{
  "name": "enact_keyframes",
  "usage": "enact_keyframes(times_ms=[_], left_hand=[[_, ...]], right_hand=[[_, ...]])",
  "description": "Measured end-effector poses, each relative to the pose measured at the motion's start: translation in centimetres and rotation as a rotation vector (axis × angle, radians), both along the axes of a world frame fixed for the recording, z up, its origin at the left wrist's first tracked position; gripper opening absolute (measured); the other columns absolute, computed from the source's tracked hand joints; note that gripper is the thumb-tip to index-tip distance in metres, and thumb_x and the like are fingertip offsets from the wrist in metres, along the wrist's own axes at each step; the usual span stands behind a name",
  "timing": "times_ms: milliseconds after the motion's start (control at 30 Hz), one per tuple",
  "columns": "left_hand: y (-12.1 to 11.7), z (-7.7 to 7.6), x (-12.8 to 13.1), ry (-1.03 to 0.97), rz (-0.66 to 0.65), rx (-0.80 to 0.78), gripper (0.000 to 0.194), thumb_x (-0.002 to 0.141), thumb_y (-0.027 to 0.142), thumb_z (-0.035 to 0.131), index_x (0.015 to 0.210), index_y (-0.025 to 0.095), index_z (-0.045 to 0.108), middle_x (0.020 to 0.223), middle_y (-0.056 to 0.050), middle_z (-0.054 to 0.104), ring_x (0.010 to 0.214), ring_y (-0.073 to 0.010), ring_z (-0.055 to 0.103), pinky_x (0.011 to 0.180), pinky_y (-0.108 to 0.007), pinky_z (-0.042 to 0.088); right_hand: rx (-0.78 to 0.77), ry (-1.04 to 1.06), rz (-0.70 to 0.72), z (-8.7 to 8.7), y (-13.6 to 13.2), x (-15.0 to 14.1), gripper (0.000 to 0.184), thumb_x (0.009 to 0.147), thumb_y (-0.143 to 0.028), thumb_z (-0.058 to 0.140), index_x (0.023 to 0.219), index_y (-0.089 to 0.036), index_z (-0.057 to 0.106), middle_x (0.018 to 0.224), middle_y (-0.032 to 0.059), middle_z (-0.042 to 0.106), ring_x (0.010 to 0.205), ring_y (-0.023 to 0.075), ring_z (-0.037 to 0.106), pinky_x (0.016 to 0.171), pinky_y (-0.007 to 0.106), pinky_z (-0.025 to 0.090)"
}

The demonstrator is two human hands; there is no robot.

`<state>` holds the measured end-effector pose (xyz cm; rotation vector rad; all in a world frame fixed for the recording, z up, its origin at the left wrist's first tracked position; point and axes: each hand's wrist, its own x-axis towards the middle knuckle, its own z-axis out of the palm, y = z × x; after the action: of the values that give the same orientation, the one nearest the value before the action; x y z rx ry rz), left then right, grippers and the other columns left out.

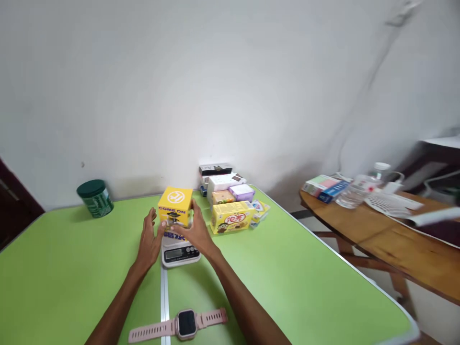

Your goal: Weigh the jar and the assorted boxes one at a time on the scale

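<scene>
A yellow cube-shaped box (175, 203) with "COME ON" lettering sits over the white kitchen scale (181, 261); my hands hide its lower part, so I cannot tell if it rests fully on the pan. My right hand (196, 230) grips it from the right, thumb across the front and fingers at the side. On the left, my left hand (149, 242) has its fingers spread, apart from the box's side, with the thumb tip at the front face. Nearer to me, a pink-strapped smartwatch (187, 324) lies stretched out between my forearms.
A green canister (95, 198) stands at the back left of the green table (287, 278). Right of the scale are a yellow snack box (233, 218), a purple-white pack (242, 192) and several stacked boxes (223, 181). A wooden side table (359, 230) holds a clear bottle (354, 191) and a keyboard (386, 203).
</scene>
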<state>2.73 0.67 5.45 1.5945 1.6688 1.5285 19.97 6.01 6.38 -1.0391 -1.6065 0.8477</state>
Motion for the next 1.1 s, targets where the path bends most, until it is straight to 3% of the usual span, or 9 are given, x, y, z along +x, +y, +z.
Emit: enact_keyframes(times_ms=[100,200,367,500,633,733,900,1000,1100], left_hand=[[0.4,1.9,0.7,0.057,-0.124,-0.079,0.059,0.096,0.065,0.047,0.129,0.017,0.057,0.132,-0.017,0.067,0.122,-0.0335,0.064,0.105,-0.054,0.049],[-0.8,3.3,1.8,0.12,-0.134,-0.083,0.053,0.096,0.064,0.048,0.121,0.018,0.059,0.122,-0.016,0.07,0.111,-0.0334,0.068,0.097,-0.053,0.052],[-4.3,4.3,6.7,0.164,-0.324,-0.033,0.043,0.098,0.05,0.056,0.13,0.021,0.056,0.128,-0.014,0.067,0.115,-0.0303,0.066,0.098,-0.047,0.054],[-5.0,2.1,13.6,0.087,-0.508,-0.025,0.042,0.099,0.041,0.056,0.137,0.023,0.054,0.133,-0.014,0.063,0.122,-0.0297,0.062,0.105,-0.047,0.051],[-3.7,-1.2,21.0,0.015,-0.632,-0.025,0.047,0.097,0.03,0.057,0.143,0.023,0.052,0.136,-0.014,0.061,0.129,-0.0307,0.058,0.112,-0.05,0.048],[-2.2,-2.6,25.3,0.002,-0.665,-0.011,0.057,0.094,0.023,0.054,0.151,0.022,0.045,0.144,-0.016,0.057,0.136,-0.0313,0.054,0.12,-0.051,0.042],[1.3,-3.4,28.7,0.009,-0.677,-0.019,0.067,0.092,0.018,0.052,0.158,0.019,0.039,0.152,-0.018,0.053,0.143,-0.0338,0.049,0.123,-0.053,0.04],[3.0,-3.5,29.6,0.017,-0.645,-0.031,0.071,0.09,0.018,0.053,0.16,0.015,0.036,0.156,-0.019,0.049,0.147,-0.0364,0.045,0.125,-0.056,0.036],[3.2,-3.2,29.7,0.093,-0.62,-0.049,0.075,0.089,0.019,0.054,0.161,0.012,0.034,0.156,-0.023,0.048,0.145,-0.0394,0.047,0.124,-0.057,0.037]], right_hand=[[0.017,0.013,-0.001,0.6,0.4,-0.4,0.12,0.064,-0.053,0.091,0.162,-0.022,0.029,0.156,0.018,0.046,0.147,0.0366,0.042,0.122,0.055,0.037],[0.037,0.046,0.01,1.3,-0.7,0.9,0.116,0.065,-0.051,0.092,0.16,-0.022,0.033,0.151,0.0169,0.051,0.142,0.0363,0.047,0.116,0.053,0.043],[0.029,0.096,0.061,2.4,-4.6,8.1,0.106,0.069,-0.047,0.091,0.158,-0.026,0.038,0.15,0.0143,0.054,0.135,0.0331,0.056,0.11,0.05,0.049],[-0.044,0.128,-0.007,2.4,-7.3,16.2,0.097,0.068,-0.042,0.091,0.152,-0.025,0.047,0.149,0.0148,0.058,0.133,0.0353,0.059,0.107,0.053,0.052],[-0.143,0.185,-0.12,1.5,-8.6,23.3,0.09,0.06,-0.039,0.094,0.142,-0.024,0.059,0.141,0.0158,0.066,0.125,0.0372,0.065,0.1,0.055,0.056],[-0.265,0.243,-0.131,0.7,-8.5,26.9,0.082,0.06,-0.041,0.093,0.135,-0.023,0.064,0.126,0.0153,0.074,0.112,0.0373,0.072,0.09,0.054,0.061],[-0.324,0.255,-0.155,-0.5,-5.6,30.2,0.062,0.056,-0.043,0.095,0.11,-0.021,0.074,0.111,0.016,0.079,0.103,0.0393,0.074,0.085,0.054,0.062],[-0.319,0.217,-0.201,-1.1,-3.8,31.3,0.062,0.055,-0.047,0.095,0.107,-0.022,0.073,0.114,0.0154,0.079,0.101,0.0393,0.074,0.088,0.055,0.06],[-0.294,0.08,-0.309,-1.4,-3.9,31.3,0.057,0.055,-0.058,0.093,0.097,-0.025,0.073,0.106,0.0167,0.079,0.096,0.0426,0.073,0.084,0.057,0.06]])
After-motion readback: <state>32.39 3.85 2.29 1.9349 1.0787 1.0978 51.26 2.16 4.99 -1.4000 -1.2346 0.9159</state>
